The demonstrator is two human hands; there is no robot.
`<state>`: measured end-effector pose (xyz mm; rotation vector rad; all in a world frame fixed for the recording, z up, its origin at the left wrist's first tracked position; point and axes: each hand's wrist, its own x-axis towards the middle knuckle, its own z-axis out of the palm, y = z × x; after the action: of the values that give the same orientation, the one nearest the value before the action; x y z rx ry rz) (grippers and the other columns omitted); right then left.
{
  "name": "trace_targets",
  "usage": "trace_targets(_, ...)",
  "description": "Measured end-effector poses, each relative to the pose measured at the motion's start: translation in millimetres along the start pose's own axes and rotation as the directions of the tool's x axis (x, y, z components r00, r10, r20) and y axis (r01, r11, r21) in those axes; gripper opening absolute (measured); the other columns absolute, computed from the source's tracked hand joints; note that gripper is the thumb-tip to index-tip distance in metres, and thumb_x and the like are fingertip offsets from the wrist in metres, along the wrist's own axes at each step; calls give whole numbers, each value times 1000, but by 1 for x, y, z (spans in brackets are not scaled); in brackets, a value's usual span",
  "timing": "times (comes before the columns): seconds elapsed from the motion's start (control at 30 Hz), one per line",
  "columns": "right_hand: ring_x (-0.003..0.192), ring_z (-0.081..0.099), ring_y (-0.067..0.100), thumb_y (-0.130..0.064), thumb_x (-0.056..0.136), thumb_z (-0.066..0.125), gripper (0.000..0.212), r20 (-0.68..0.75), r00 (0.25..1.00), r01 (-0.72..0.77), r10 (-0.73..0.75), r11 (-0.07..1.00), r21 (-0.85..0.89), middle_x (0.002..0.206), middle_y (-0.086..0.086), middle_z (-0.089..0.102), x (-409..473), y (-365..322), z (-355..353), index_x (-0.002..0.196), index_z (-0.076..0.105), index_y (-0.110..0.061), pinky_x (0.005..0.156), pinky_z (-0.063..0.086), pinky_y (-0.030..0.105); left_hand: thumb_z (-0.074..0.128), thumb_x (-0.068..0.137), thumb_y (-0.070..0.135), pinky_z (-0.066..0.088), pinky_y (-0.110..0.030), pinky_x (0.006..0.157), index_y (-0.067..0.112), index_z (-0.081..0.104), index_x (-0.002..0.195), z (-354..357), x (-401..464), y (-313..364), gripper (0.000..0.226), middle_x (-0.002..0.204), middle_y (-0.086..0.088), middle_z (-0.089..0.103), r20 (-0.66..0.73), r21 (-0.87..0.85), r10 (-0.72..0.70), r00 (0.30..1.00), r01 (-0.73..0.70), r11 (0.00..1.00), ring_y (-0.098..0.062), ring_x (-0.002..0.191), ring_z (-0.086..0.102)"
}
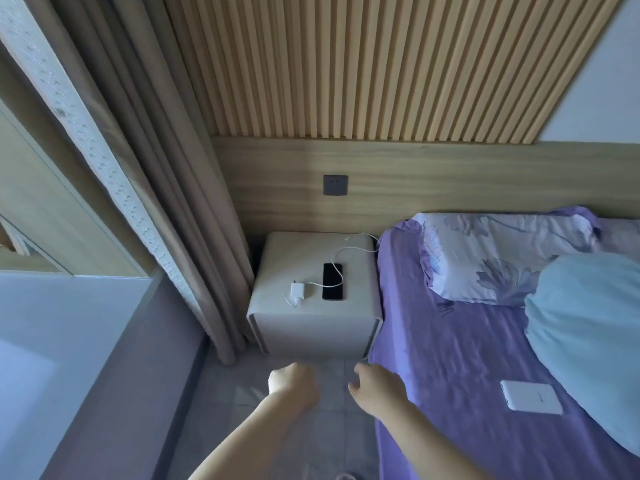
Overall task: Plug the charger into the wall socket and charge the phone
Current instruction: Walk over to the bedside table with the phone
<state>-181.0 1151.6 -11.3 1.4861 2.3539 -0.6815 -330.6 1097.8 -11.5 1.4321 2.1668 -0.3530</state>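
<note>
Bedside nightstand (287,258) is topped by charger (297,292) and phone (332,281), under the wall socket (335,185); left hand (292,384) is fisted, right hand (375,386) loosely curled, both empty.

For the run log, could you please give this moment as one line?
stage: pre-grasp | charger: unplugged, on nightstand beside phone | wall socket: empty | left hand, right hand: short of nightstand, touching nothing

Two bare, smooth-skinned forearms (242,438) taper into a left hand (292,384) and a right hand (375,386), edges slightly blurred.
</note>
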Motion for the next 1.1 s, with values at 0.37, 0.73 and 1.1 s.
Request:
trace_targets(0.37,81,42,22,-30,93,37,34,139,990,-15,15,1000,-3,91,1,43,59,24,-13,64,22,-20,72,33,30,47,91,28,41,-28,70,19,64,109,-19,49,19,27,114,0,67,34,11,-7,999,7,1000,-24,104,64)
trace_targets(0.73,89,52,24,-31,94,38,28,151,984,-97,93,995,21,73,-5,40,151,-8,-27,69,31,-20,71,33,29,49,87,34,39,-27,59,22,54,80,-57,153,-20,15,91,-2,66,105,-69,32,994,-24,997,-27,92,66)
trace_targets(1.1,123,53,23,-40,97,36,43,196,971,-151,134,986,76,134,4,56,233,-57,-24,130,48,-15,96,41,34,45,91,44,42,-27,70,19,62,116,-72,237,-60,40,115,-1,66,170,-46,70,983,-63,997,-24,103,63)
